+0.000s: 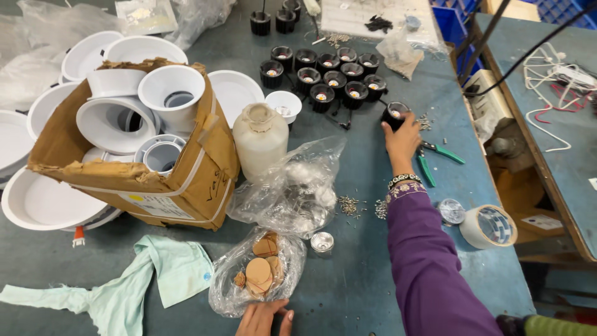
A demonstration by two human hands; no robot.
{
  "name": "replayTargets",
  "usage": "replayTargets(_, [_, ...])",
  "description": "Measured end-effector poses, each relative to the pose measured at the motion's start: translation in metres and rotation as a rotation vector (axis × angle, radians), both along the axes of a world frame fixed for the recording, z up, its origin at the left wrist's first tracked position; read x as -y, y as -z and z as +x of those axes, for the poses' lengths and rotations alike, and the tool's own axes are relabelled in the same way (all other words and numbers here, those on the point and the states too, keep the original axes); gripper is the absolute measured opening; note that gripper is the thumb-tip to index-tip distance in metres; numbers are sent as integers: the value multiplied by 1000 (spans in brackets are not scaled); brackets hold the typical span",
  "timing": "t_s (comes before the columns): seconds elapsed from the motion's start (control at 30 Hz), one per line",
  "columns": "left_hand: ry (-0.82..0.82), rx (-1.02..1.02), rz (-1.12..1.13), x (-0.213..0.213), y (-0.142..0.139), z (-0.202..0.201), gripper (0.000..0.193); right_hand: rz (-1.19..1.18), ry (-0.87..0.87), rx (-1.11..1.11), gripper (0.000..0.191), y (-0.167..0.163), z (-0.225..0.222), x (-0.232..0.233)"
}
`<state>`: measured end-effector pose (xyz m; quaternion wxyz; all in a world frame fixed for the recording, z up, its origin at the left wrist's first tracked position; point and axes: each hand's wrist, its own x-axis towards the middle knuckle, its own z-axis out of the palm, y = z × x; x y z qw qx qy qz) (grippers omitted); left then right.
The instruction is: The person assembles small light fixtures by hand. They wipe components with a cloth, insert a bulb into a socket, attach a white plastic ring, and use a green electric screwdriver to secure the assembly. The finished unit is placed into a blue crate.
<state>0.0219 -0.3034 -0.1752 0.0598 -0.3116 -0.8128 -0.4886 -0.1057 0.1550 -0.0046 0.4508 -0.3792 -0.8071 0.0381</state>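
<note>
The right hand (401, 138) reaches far out at one o'clock, fingers closed around a black lamp housing (394, 114) standing upright on the tabletop (354, 292), just right of the cluster of black housings (323, 71). The left hand (264, 317) rests open-fingered at six o'clock, touching the plastic bag of tan discs (258, 270).

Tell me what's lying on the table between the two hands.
In the head view, a small silver reflector cup and scattered small screws lie between the left hand, at the bag of tan discs, and the right hand.
</note>
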Motion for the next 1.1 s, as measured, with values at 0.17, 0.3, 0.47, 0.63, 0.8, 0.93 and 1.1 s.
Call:
replayTargets(0.17, [-12, -22, 51, -3, -52, -2, 23, -14, -253, -168, 36, -5, 21, 0])
replayTargets(0.3, [-16, -76, 51, -5, -84, 0, 20, 51, -499, -503, 33, -23, 25, 29])
replayTargets(0.47, [-5, -107, 90, -6, -103, 3, 17, -978, -1261, -1183, 41, -52, 76, 76])
replayTargets(0.63, [-7, -115, 178, -5, -99, 8, 14, -1339, -1557, -851, 52, -44, 152, 126])
replayTargets(0.8, [-51, -209, 179, -5, -87, 11, 7, -914, -1104, -384, 54, 8, 232, 169])
replayTargets(0.93, [-77, -256, 178, -8, -92, 10, 13, -445, -738, -117, 53, 46, 297, 156])
replayTargets(1.1, [-117, -250, 314, -5, -124, -10, 11, -306, -440, 214, 64, 81, 342, 139])
